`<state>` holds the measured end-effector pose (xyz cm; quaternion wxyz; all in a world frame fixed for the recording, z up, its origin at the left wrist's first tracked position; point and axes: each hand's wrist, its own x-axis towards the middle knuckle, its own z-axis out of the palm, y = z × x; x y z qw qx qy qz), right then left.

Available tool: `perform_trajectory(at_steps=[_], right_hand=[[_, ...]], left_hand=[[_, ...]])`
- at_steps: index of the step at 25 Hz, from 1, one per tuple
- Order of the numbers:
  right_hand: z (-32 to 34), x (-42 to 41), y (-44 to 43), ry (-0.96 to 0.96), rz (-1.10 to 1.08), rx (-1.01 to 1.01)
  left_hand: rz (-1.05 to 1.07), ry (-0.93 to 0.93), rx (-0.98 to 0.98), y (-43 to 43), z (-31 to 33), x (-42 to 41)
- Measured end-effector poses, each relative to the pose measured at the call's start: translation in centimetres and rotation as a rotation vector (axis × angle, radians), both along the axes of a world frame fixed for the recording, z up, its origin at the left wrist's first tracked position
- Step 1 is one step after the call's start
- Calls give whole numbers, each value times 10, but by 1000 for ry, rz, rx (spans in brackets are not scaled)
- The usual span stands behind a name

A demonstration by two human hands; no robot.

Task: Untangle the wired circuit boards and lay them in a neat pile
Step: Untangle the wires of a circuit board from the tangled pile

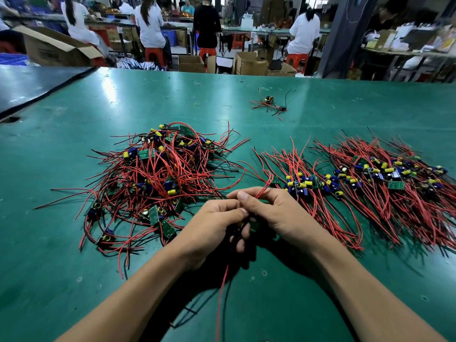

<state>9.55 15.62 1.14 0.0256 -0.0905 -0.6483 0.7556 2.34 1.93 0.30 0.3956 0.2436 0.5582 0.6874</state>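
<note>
Standing over the green table point(246, 85), the person has one wired circuit board point(253, 226) lifted just clear of the surface, between the two hands and directly in front of them. The left hand point(214, 225) has its fingers curled round the board from below. The right hand point(274, 213) pinches its red leads point(265, 186) between thumb and forefinger, so they stand up past the knuckles. One more red lead point(222, 292) dangles down toward the near edge.

I take this to be the straightening step: the piece looks free of the tangle but is not yet set down. The next move would call for drawing the leads out straight. The board would then go to the right, with its wires running the same way as the others there.

By count there are two hands, one board in hand, and one tangled heap point(158, 181) on the left. On the right lie two combed-out spreads, the nearer spread point(308, 186) and the farther spread point(394, 176), touching or nearly so. One small stray cluster point(269, 104) sits well apart at the back, and one rubber band point(197, 104) lies near it. The boards inside the heap and the spreads are too many and too overlapped to count.
</note>
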Motion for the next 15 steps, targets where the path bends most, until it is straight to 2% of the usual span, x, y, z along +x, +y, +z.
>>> perform_trajectory(at_steps=[2, 7, 9, 15], right_hand=[[1, -1, 1, 16, 16, 21], [4, -7, 12, 68, -128, 450], [5, -9, 15, 60, -198, 549], [-2, -13, 21, 121, -392, 487]], left_hand=[[0, 7, -3, 1, 0, 1], [19, 132, -32, 4, 0, 3], [21, 178, -49, 4, 0, 2], [13, 192, -50, 5, 0, 1]])
